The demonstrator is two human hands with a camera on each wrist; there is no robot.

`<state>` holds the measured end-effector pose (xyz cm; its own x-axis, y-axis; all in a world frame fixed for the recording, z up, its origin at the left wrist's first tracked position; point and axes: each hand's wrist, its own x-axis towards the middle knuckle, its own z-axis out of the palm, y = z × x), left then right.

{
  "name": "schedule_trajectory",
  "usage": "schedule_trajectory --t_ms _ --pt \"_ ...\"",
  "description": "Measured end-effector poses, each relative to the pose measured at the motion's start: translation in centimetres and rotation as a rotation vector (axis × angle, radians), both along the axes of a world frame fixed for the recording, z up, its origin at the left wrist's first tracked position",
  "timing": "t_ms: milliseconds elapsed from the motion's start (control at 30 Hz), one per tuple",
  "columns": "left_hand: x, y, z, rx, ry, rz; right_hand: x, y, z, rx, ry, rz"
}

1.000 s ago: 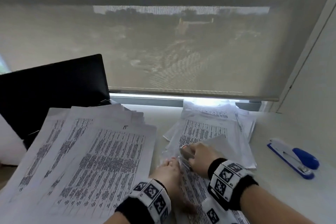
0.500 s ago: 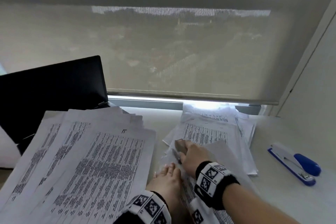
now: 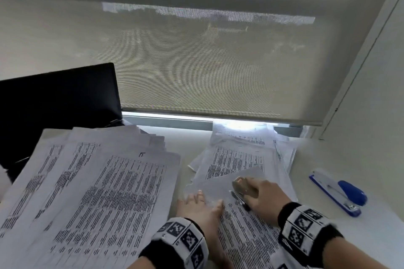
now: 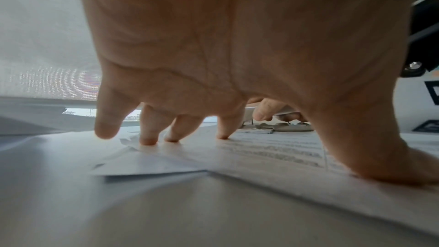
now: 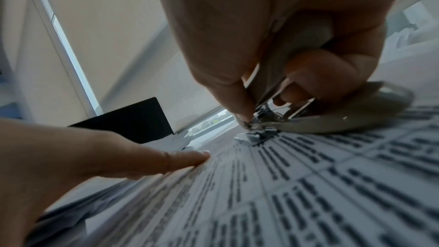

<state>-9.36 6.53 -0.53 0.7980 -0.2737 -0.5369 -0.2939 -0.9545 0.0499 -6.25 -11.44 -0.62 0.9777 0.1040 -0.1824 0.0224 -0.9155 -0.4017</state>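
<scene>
A printed sheet point(image 3: 247, 238) lies on the desk under both hands, its top page point(image 3: 214, 185) folded back. My left hand point(image 3: 199, 205) lies flat on it, and its fingertips point(image 4: 148, 141) press the paper point(image 4: 273, 147) down. My right hand point(image 3: 264, 196) grips a small silver staple tool point(image 3: 240, 188). In the right wrist view the tool point(image 5: 332, 117) rests its metal nose on the printed page point(image 5: 308, 185), with the thumb and fingers curled round its lever. The left hand point(image 5: 83, 157) sits just beside it.
A large fanned pile of printed sheets point(image 3: 98, 192) fills the left. A black laptop point(image 3: 54, 102) stands behind it. More papers point(image 3: 238, 155) lie by the window sill. A blue stapler point(image 3: 341, 194) lies on the desk at the right, near the wall.
My right hand has slid the staple tool a little to the right, away from the left hand. The left hand has flattened onto the sheet.
</scene>
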Motion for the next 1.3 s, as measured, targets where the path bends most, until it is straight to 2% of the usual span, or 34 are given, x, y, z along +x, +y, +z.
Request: schedule_trajectory --t_ms 233,467,600,833,1100,1300 --pt "-0.1 -0.4 0.2 0.044 -0.051 -0.001 1.7 2.8 -0.4 -0.054 -0.037 0.019" --pt "0.1 -0.6 0.4 0.074 -0.027 -0.037 3.7 4.8 -0.9 0.053 -0.134 -0.118" --pt "0.2 -0.7 0.2 0.05 -0.047 -0.014 3.0 2.9 0.1 0.15 -0.119 -0.164" --pt "0.0 -0.8 0.5 0.111 -0.041 -0.059 -1.2 -2.8 0.7 0.044 -0.033 -0.118" --pt "0.3 -0.5 -0.5 0.118 -0.037 -0.042 0.6 -1.5 0.1 -0.008 -0.009 -0.156" --pt "0.5 -0.9 -1.4 0.1 -0.12 0.009 2.6 -0.1 -0.5 0.048 -0.053 -0.2"
